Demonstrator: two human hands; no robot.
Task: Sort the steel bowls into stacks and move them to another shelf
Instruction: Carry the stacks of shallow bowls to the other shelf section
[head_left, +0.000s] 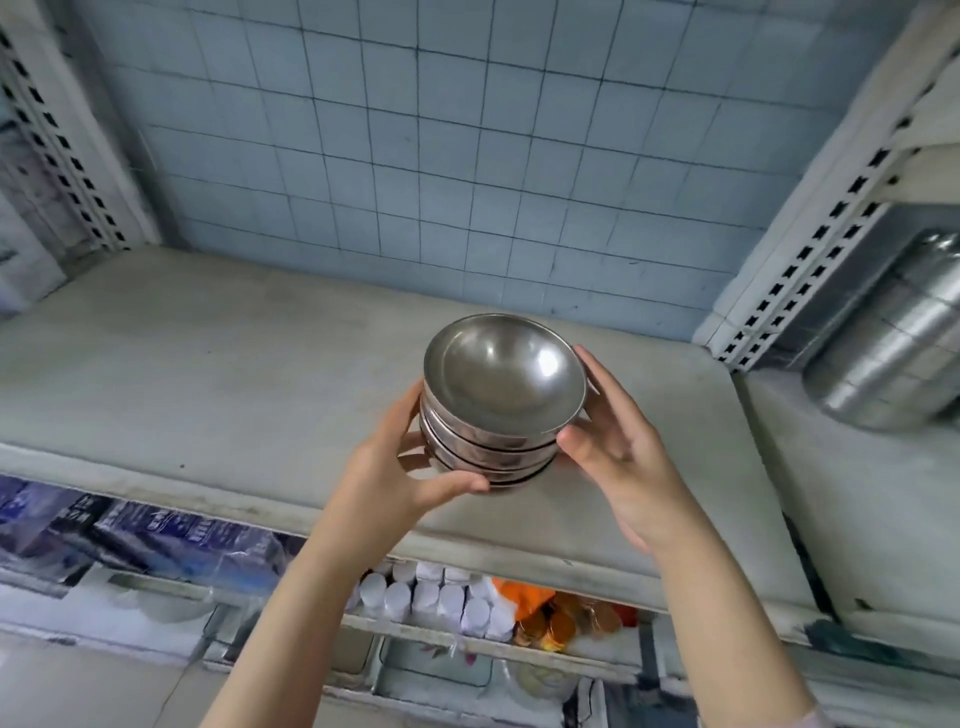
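A stack of several shiny steel bowls (501, 395), nested one inside another, sits between both my hands just over the pale grey shelf (208, 374). My left hand (410, 467) wraps the stack's left side, thumb under its lower front rim. My right hand (618, 441) presses against the right side, fingers spread along the rims. Whether the stack's base touches the shelf is hidden by my hands.
A blue-grey tiled wall (441, 145) backs the shelf. Slotted white uprights (810, 249) frame it left and right. A ribbed steel container (893, 338) lies on the neighbouring shelf at right. Below are white jars (431, 597), orange packets (561, 618) and blue packages (171, 535).
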